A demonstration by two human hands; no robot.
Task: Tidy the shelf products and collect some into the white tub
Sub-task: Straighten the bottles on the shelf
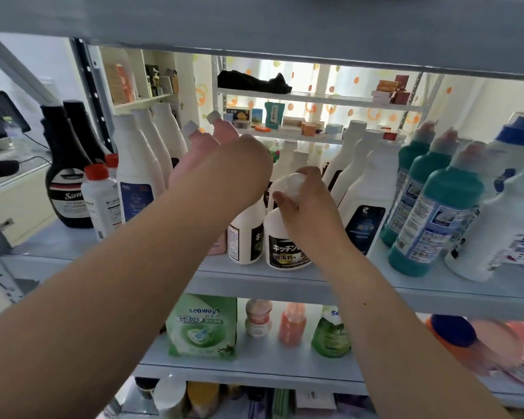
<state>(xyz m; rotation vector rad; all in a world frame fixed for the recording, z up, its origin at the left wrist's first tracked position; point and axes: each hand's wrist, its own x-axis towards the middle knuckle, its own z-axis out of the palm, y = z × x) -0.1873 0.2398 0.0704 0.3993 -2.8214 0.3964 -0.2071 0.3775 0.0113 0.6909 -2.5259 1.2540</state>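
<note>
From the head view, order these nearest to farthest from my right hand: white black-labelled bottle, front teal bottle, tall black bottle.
1. The white black-labelled bottle, centre, gripped at its top by the right hand.
2. The front teal bottle, on the right.
3. The tall black bottle, far left.

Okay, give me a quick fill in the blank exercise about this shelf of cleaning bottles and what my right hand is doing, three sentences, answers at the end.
1. The right hand grips the cap of a white bottle whose label is ____.
2. The teal bottles stand on that bottle's ____ side.
3. The seaways pouch on the lower shelf is coloured ____.

Missing words: black; right; green.
</note>
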